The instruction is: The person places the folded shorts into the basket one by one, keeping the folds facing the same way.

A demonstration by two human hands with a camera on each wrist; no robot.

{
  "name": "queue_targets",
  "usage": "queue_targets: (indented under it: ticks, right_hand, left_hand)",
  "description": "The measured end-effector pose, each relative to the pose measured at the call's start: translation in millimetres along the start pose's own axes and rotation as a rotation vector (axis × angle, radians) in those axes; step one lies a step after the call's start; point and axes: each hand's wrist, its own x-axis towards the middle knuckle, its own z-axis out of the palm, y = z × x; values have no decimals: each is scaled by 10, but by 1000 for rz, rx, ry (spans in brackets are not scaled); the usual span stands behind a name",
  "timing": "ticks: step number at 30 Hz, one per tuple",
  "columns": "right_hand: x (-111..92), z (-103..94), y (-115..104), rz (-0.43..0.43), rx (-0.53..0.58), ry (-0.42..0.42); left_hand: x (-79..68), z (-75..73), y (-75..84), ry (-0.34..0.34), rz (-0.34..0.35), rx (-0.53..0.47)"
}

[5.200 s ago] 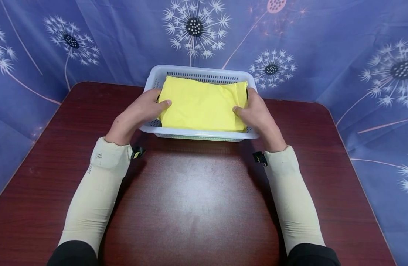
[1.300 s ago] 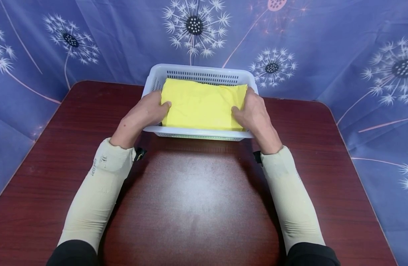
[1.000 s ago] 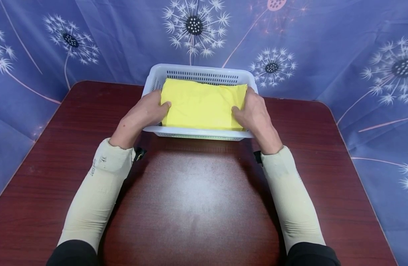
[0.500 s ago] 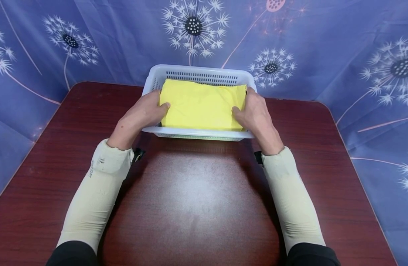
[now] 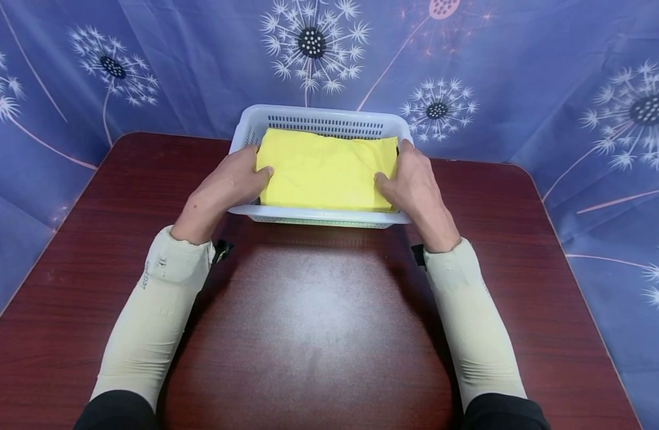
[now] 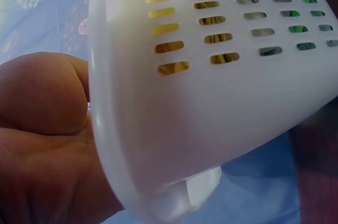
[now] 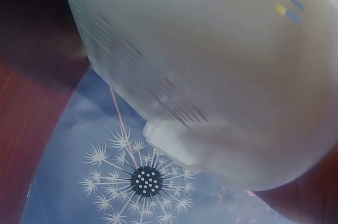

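Note:
A folded yellow cloth [image 5: 326,170] lies flat inside a white slotted plastic basket [image 5: 321,215] at the back of the table. My left hand [image 5: 227,182] holds the cloth's left end, thumb on top and the other fingers hidden down inside the basket. At the opposite end my right hand [image 5: 412,182] grips it the same way, its thumb pressing the upper face. In the left wrist view the basket wall [image 6: 142,113] fills much of the picture, with yellow and green showing through its slots. The right wrist view is mostly taken up by the basket's outside [image 7: 185,60].
A dark red-brown wooden table [image 5: 313,322] extends in front of the basket and to both sides. Behind it hangs a blue curtain [image 5: 200,65] printed with white dandelions, close to the basket's back rim.
Since the oldest frame the cloth sits slightly lower in the basket, with more of the back wall showing. Over the last second my left hand has shifted slightly left; both hands keep their hold.

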Motion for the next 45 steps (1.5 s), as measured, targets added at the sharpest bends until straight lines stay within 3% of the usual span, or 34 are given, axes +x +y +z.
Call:
queue_targets:
  ticks: [15,30,45]
  right_hand:
    - [-30,-65,5,12,12,-26]
    - [-74,-110,-3,-11,27,-15]
    - [-101,-156,14,-6,84,-23]
  left_hand:
    - [-47,-38,11,-4,25,32]
    - [-106,-58,20,8,14,-4]
    - [-148,-102,24,71,44,32]
